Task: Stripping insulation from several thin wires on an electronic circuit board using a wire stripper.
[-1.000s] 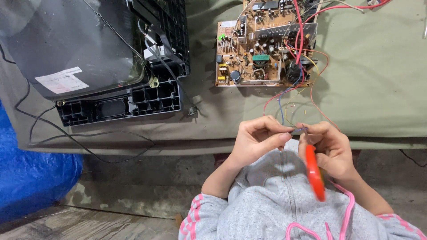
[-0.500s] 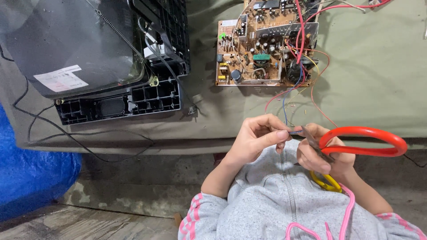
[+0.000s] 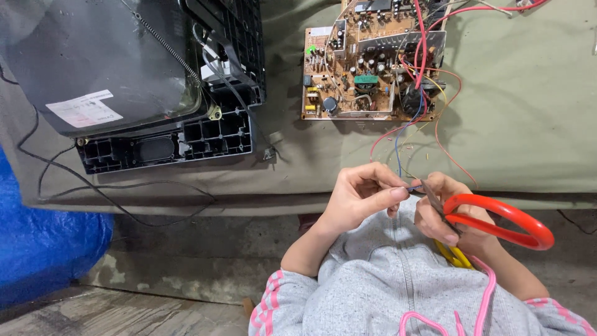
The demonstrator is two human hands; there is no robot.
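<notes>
Left hand (image 3: 360, 199): grip closed, thumb and forefinger pinching the end of a thin wire (image 3: 413, 187), just off the near edge of the bench.

Right hand (image 3: 449, 214): grip closed around scissors (image 3: 497, 219) with a red handle loop; a yellow loop shows beneath the hand. The blade tips sit at the pinched wire end, touching or nearly so; which one cannot be told.

Wire: one of a loose bundle of red, blue and yellow leads running from the hands up to a circuit board (image 3: 367, 68).

Circuit board: tan, crowded with small parts, lying flat at the far middle of the bench.

Bench (image 3: 528, 124): covered with an olive-green cloth, creased, hanging over the near edge.

Television shell (image 3: 124, 74): dark glass tube and black plastic frame, far left on the bench, a white label on the glass. Thin black cables (image 3: 124, 193) trail from it over the near edge.

Floor (image 3: 186, 267): worn concrete below the bench. Blue tarpaulin (image 3: 43, 249) bunched at near left.

Person: grey hooded top, pink drawstrings.
</notes>
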